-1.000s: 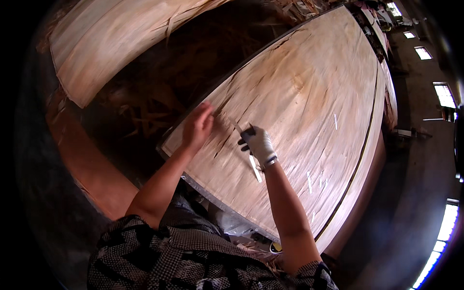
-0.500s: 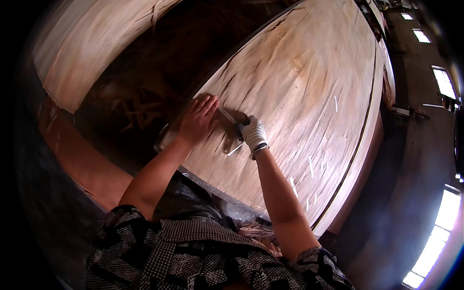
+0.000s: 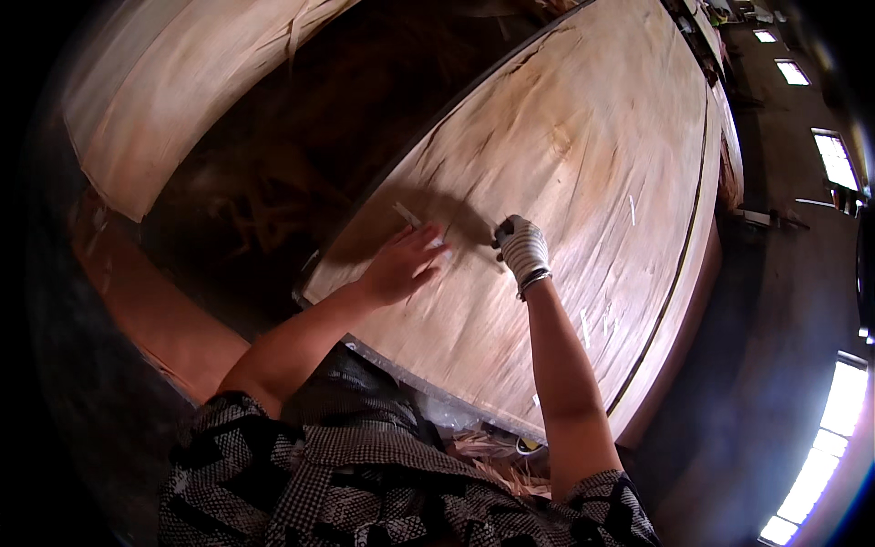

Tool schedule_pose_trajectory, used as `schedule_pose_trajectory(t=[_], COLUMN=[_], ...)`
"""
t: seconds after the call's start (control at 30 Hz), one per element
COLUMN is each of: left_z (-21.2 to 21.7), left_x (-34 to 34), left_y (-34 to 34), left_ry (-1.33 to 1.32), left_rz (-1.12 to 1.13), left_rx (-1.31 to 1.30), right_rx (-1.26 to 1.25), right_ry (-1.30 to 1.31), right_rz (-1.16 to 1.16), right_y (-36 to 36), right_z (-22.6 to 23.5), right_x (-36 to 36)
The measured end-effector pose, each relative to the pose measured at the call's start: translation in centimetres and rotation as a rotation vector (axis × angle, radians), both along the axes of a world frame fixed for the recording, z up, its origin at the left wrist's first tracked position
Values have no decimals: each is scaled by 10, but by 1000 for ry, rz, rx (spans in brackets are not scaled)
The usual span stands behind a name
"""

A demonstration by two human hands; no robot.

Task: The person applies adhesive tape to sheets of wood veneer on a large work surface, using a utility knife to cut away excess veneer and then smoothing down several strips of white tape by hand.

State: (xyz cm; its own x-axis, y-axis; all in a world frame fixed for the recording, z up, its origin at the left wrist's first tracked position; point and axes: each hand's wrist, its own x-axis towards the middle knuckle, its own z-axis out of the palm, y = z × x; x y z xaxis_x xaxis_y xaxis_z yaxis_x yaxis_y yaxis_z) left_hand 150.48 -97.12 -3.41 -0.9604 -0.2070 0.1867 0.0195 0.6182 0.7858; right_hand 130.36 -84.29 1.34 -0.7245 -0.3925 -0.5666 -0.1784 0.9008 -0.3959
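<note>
A large sheet of pale wood veneer (image 3: 510, 301) with cracks along its grain lies before me. My left hand (image 3: 401, 266), bare, is over its left part, fingers stretched out and slightly apart. A short white tape strip (image 3: 406, 214) lies on the veneer just beyond those fingertips. To the right, my right hand (image 3: 526, 252) wears a white striped glove and is closed; whatever sits in it is dark, small and mostly hidden. More white strips, such as the thin strip (image 3: 633, 211), lie on the veneer farther right.
Another stack of veneer (image 3: 196, 82) stands at the upper left, across a dark gap with wood scraps. A reddish-brown board (image 3: 169, 314) lies at the lower left. Wood shavings (image 3: 488, 447) are below the near edge. Bright windows (image 3: 820, 447) line the right side.
My left hand has come nearer and to the right, off the sheet's left edge area. My right hand has moved right and slightly up. A white strip now shows beyond my left fingers.
</note>
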Motion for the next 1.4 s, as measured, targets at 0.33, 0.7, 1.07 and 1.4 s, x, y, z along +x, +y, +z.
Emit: schedule_pose_trajectory(t=[0.33, 0.7, 1.07, 1.4], left_z=[-19, 4, 34, -1], left_x=[-38, 45, -11, 13], left_y=[-48, -17, -3, -25], left_ry=[-51, 11, 17, 21], left_rz=[164, 456, 361, 429], left_rx=[-475, -335, -393, -283], right_rx=[-185, -222, 165, 287], right_ry=[146, -568, -121, 350], right_rz=[380, -88, 142, -502], right_y=[-89, -4, 173, 471], right_z=[-23, 17, 20, 54], right_x=[30, 127, 143, 197])
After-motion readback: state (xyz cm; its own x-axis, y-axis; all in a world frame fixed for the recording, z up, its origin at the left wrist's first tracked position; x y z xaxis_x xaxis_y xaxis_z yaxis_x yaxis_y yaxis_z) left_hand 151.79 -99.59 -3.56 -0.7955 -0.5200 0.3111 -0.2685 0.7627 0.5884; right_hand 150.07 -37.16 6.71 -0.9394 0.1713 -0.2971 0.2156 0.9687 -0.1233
